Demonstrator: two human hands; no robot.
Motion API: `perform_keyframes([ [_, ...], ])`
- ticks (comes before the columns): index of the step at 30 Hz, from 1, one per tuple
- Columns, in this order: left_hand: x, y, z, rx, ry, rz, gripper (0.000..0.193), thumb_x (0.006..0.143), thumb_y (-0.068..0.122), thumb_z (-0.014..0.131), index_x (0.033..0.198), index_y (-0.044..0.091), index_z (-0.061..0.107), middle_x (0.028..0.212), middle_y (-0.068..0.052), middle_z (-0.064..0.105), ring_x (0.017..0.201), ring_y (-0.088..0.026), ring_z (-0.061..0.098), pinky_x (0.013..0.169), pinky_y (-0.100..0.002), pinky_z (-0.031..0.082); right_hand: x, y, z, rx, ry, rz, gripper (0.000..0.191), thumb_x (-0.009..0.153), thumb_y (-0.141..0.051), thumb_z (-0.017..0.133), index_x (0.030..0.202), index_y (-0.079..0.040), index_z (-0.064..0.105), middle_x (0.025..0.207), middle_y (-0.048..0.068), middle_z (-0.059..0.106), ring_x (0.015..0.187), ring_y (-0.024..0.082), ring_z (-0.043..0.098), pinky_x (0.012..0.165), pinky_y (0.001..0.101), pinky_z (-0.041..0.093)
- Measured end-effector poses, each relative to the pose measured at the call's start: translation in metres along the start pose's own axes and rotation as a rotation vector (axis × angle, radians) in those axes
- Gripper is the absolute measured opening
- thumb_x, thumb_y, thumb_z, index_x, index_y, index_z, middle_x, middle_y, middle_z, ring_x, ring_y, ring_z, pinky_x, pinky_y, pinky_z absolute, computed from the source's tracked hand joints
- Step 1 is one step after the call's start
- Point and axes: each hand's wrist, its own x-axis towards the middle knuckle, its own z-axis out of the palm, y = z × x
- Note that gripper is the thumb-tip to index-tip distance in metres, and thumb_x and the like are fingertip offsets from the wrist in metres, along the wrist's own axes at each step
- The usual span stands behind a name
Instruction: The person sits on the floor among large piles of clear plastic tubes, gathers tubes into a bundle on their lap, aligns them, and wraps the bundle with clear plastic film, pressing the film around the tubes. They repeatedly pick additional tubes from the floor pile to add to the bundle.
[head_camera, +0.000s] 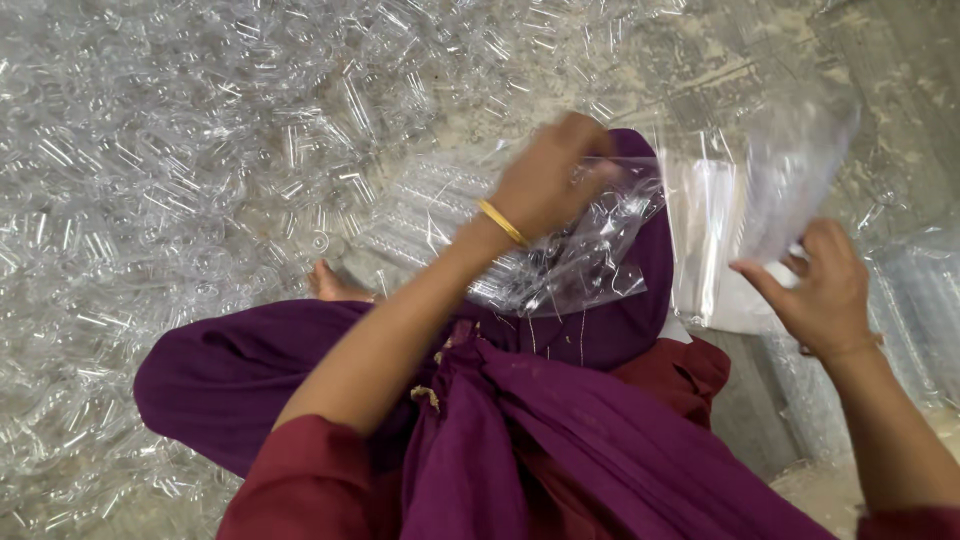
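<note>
head view: left hand (548, 180) closed on filled clear bag (560, 255), right hand (822, 290) pinching empty bag (760, 190) (both transparent)

Heap of clear plastic pieces (170, 150) at left, filled bag (560, 260) on lap, upright bag (740, 190) at right.

Two hands, left hand (545, 180), right hand (825, 290), two clear plastic bags (570, 265) (750, 170), one gold bangle (502, 222), countless clear bottles (180, 150)
</note>
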Motion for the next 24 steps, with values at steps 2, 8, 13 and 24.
perform_keyframes([
  [2,-0.002,0.041,0.027,0.182,0.132,0.262,0.034,0.088,0.034,0.075,0.108,0.010,0.062,0.121,-0.013,0.058,0.113,-0.035,0.060,0.091,-0.046,0.053,-0.022,0.018,0.000,-0.093,-0.003,0.009,0.055,0.084,-0.028,0.089,0.120,0.005,0.062,0.121,0.014,0.060,0.102,0.023,0.069,0.090,0.0344,0.062],
  [8,0.029,0.051,0.044,0.489,-0.085,0.047,0.023,0.080,0.005,0.070,0.103,0.005,0.071,0.128,-0.021,0.061,0.115,-0.040,0.061,0.092,-0.043,0.058,-0.054,0.047,0.004,-0.266,-0.044,-0.036,0.057,0.077,-0.027,0.089,0.125,-0.003,0.069,0.121,0.015,0.059,0.106,0.031,0.064,0.089,0.0408,0.059],
  [13,0.040,0.055,0.065,0.321,-0.198,0.032,0.028,0.074,0.002,0.068,0.100,-0.006,0.067,0.120,-0.025,0.062,0.089,-0.042,0.072,0.072,-0.049,0.059,-0.058,0.014,0.023,-0.349,0.034,-0.075,0.061,0.077,-0.025,0.091,0.130,-0.004,0.069,0.111,0.015,0.053,0.104,0.031,0.053,0.087,0.0418,0.050],
  [24,0.017,0.111,0.118,0.165,-0.161,-0.003,0.024,0.076,0.010,0.069,0.095,-0.004,0.069,0.124,-0.021,0.058,0.081,-0.039,0.074,0.066,-0.049,0.060,-0.013,-0.029,0.072,-0.110,0.253,-0.271,0.044,0.092,-0.012,0.080,0.131,-0.001,0.062,0.135,0.013,0.060,0.125,0.029,0.054,0.102,0.0493,0.042],
])
